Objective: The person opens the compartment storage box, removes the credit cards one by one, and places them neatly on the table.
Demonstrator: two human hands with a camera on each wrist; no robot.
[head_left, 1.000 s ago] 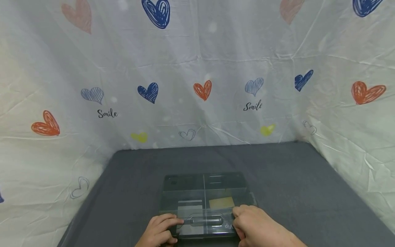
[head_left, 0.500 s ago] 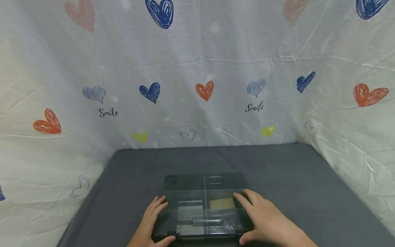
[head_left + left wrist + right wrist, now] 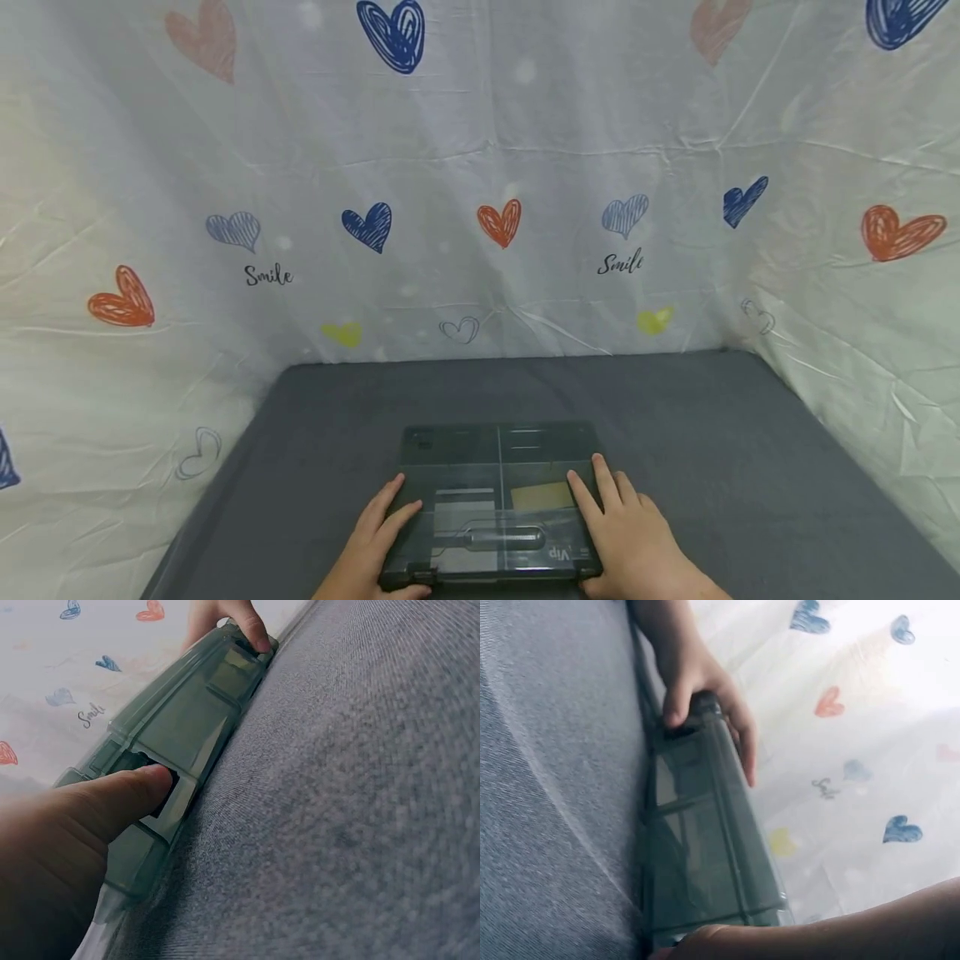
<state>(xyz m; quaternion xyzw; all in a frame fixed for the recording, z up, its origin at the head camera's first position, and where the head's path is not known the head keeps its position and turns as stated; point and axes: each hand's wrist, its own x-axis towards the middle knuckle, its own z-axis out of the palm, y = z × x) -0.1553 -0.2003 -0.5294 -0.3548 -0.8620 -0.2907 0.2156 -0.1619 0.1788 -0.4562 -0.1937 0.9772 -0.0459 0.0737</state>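
Observation:
A dark, see-through plastic storage box (image 3: 465, 479) with its lid down lies on the grey cloth, "Vip" printed upside down near its front. Under the lid show a whitish flat piece (image 3: 462, 506) on the left and a yellowish rectangle (image 3: 542, 497) on the right. At the front left corner my left hand (image 3: 367, 542) grips the box, fingers over the lid's edge. Its thumb (image 3: 139, 787) presses at a dark latch on the front wall in the left wrist view. My right hand (image 3: 637, 537) holds the opposite corner, fingertips on the lid, thumb low at the front.
Grey cloth (image 3: 337, 417) covers the table beneath and around the box. Behind and at both sides hangs a white curtain (image 3: 435, 275) printed with hearts and "Smile".
One second ago my fingers were bunched at the box's front edge. Both hands have since spread back over its left and right sides, thumbs at the front. The lid stays down.

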